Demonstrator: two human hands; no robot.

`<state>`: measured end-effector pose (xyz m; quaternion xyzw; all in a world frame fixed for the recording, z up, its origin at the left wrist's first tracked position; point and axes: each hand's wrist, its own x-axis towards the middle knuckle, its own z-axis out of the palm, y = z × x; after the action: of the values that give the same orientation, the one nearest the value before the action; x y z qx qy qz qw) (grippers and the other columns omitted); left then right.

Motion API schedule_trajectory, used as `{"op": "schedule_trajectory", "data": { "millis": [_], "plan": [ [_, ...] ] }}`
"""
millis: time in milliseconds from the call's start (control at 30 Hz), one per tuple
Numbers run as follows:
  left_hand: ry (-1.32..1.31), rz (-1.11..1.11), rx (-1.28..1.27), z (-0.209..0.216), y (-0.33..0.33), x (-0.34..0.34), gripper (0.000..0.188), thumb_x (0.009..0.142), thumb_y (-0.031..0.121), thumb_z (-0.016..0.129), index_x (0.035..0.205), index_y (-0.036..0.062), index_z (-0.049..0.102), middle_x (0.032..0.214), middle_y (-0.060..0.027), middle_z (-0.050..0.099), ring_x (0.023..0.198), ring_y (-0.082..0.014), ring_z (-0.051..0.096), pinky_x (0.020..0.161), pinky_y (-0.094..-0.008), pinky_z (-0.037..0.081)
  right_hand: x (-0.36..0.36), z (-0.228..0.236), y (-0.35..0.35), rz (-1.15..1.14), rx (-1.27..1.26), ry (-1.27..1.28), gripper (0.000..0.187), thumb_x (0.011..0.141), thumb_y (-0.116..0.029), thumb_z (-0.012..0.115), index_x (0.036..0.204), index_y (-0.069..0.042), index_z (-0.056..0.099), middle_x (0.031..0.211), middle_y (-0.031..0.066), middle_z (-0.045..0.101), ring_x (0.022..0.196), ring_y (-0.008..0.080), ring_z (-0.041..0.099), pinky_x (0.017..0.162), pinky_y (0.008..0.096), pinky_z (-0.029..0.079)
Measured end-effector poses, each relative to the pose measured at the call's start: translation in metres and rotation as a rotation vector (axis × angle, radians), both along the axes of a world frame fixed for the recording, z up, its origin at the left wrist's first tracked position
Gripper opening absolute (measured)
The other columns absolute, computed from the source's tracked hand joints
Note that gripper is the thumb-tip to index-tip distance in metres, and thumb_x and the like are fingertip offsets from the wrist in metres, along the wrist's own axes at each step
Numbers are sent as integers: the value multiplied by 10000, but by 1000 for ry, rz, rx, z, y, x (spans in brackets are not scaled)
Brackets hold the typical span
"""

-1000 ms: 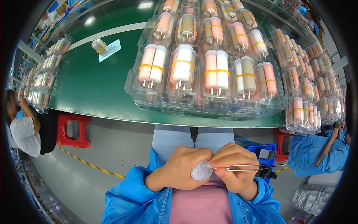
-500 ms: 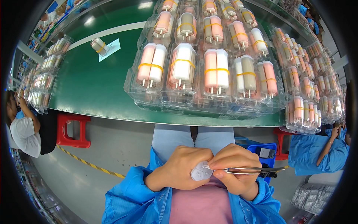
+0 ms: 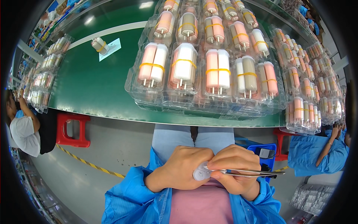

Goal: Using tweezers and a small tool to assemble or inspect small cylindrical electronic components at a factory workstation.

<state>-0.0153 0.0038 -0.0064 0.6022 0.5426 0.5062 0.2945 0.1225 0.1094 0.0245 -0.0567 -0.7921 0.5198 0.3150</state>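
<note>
My left hand (image 3: 185, 167) is closed around a round, translucent white plastic piece (image 3: 201, 173), whose flat face shows beside the fingers. How far it reaches into the palm is hidden. Between the thumb and fingers of my right hand (image 3: 235, 164) is a pair of metal tweezers (image 3: 257, 173), its far ends pointing out to the right. The right fingertips meet the edge of the round piece, and what lies right at the contact is too small to make out. Both hands are in front of my body, off the near edge of the table.
Clear plastic trays (image 3: 164, 98) of pink, white and grey cylinders banded in yellow stand on the green table (image 3: 93, 86). One bundle (image 3: 99, 45) stands by a pale card (image 3: 110, 50). A blue crate (image 3: 274, 149) and red stool (image 3: 73, 130) are nearby; people work at both sides.
The round piece has tilted and shifted slightly right in my left hand. The tweezers have turned a little in my right hand, their outer ends now lower and slightly apart.
</note>
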Motion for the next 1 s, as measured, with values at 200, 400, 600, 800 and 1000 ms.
{"op": "schedule_trajectory", "data": {
  "millis": [200, 400, 600, 800, 1000],
  "plan": [
    [35, -4, -34, 1, 0, 1, 231, 663, 136, 721, 789, 73, 537, 672, -87, 582, 592, -308, 593, 494, -383, 448, 5, 7, 2, 1, 10, -117, 176, 689, -30, 759, 850, 1, 695, 752, 103, 638, 628, 216, 614, 539, 284, 485],
    [-12, -12, -33, 2, 0, 1, 200, 678, 126, 703, 789, 75, 545, 682, -83, 593, 594, -302, 596, 499, -379, 452, 9, 6, 1, -6, -101, -107, 184, 699, -41, 763, 870, -9, 703, 769, 87, 645, 652, 183, 624, 545, 266, 488],
    [-6, -8, -36, 0, -1, 1, 187, 685, 118, 694, 793, 76, 547, 689, -81, 595, 605, -300, 597, 507, -380, 454, 12, 11, 2, -12, -136, -121, 194, 726, -27, 736, 915, 7, 707, 787, 117, 670, 645, 183, 653, 539, 247, 498],
    [56, 16, -15, 1, -1, 2, 200, 680, 117, 689, 803, 73, 539, 688, -85, 588, 601, -304, 592, 509, -384, 451, 13, 11, 1, -7, -162, -122, 173, 727, -16, 722, 897, 13, 711, 769, 122, 670, 608, 173, 639, 519, 242, 487],
    [102, 34, -13, -3, -2, 3, 218, 667, 116, 688, 817, 69, 538, 691, -88, 587, 597, -303, 591, 512, -385, 450, 11, 6, 0, -3, -136, -131, 166, 714, 18, 721, 880, 16, 710, 778, 119, 667, 606, 167, 627, 515, 249, 481]
  ]
}}
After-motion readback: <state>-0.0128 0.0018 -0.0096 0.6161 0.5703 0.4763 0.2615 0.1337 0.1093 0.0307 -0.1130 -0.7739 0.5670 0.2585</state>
